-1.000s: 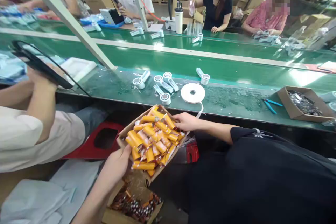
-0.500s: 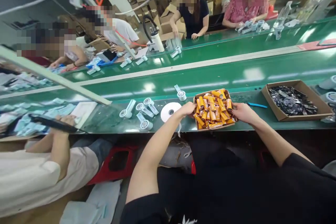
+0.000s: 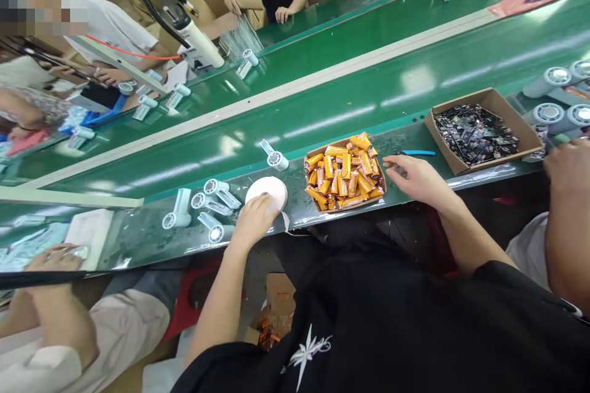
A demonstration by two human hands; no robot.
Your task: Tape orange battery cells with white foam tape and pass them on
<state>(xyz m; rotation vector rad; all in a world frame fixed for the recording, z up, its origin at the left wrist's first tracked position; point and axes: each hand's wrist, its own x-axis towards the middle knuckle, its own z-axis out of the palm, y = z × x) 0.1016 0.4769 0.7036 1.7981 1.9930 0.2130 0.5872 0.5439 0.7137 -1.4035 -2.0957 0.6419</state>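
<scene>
My left hand (image 3: 253, 220) is closed on the near side of a white roll of tape (image 3: 279, 189), which lies flat on the bench with a loose tail hanging over the front edge. To its right stands a shallow cardboard box (image 3: 383, 191) heaped with orange-wrapped cylindrical batteries (image 3: 343, 175). Just right of that box, my right hand (image 3: 415, 177) is open with fingers stretched out, holding nothing. A blue-handled tool (image 3: 417, 152) lies behind its fingers. Beyond the roll sits a pale blue handheld fan body (image 3: 276, 159).
Several more fan bodies (image 3: 216, 199) lie left of the roll. A carton (image 3: 520, 150) of small dark circuit boards sits at the right. Behind runs a green conveyor (image 3: 322, 98). Co-workers sit on both sides; a neighbour's hand (image 3: 569, 172) is at the far right.
Both hands have let go of the battery box, which rests on the bench. My left hand has moved left onto the tape roll; my right stays beside the box. The view has shifted.
</scene>
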